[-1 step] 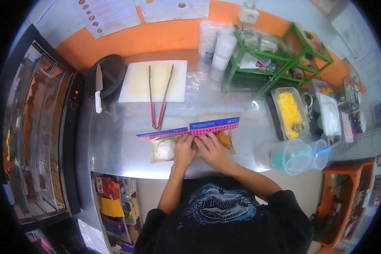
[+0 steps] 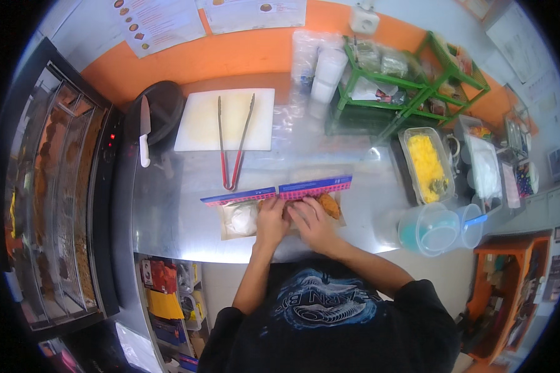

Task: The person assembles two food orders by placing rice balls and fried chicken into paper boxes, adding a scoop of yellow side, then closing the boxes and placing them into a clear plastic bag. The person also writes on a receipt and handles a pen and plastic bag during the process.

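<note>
The left hand has its fingers bent down and bunched at the inner end of a brown card box with a raised blue-and-pink checked flap; the right hand spreads its fingers slightly over a matching card box just beside it. Whether either hand pinches something is hidden. Both boxes lie at the near side of the steel surface, flaps standing at the far side, which probably leaves the contents within easy reach.

The left box holds a rounded white bundle; a craggy golden-brown fried piece shows in the right one.

Red-handled metal tongs rest with their tips on a white cutting board, perhaps to keep them off the metal. To the right, a clear rectangular plastic tub contains yellow shredded food, darker at the near end. Near it, a translucent round tub shows something blue-green.
</note>
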`<state>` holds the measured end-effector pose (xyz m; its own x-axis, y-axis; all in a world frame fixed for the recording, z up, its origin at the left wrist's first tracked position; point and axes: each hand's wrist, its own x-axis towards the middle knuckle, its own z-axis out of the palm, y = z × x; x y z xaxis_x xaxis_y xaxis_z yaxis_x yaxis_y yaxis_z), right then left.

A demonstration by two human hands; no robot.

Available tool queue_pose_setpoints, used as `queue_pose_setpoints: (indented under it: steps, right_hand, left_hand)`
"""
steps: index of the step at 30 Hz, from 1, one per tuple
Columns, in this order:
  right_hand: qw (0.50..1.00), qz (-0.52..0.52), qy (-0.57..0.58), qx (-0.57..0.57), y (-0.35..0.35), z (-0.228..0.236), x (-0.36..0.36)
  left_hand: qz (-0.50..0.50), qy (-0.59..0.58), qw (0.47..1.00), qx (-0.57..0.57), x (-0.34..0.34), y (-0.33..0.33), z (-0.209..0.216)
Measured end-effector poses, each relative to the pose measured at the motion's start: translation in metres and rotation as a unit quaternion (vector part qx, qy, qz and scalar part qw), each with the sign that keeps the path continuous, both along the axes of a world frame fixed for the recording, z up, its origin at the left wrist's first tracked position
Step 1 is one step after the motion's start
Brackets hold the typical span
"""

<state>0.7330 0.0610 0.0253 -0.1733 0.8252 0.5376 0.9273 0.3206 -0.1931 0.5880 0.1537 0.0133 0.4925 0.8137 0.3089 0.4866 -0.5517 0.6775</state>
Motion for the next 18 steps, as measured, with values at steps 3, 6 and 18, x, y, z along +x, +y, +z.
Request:
queue_pose_setpoints:
  steps: [3, 6, 18]
  right_hand:
    - [0.998, -0.036, 0.039, -0.043, -0.015, -0.021, -0.007]
    - [0.975, -0.010, 0.075, -0.211, 0.000, -0.030, -0.001]
    - [0.987, -0.006, -0.028, -0.157, 0.028, 0.007, -0.011]
  left_hand:
    - [0.034, -0.030, 0.998, 0.046, 0.008, -0.005, -0.014]
    - [0.019, 0.126, 0.992, 0.017, 0.012, -0.001, -0.021]
    - [0.020, 0.089, 0.996, -0.010, 0.016, -0.002, -0.010]
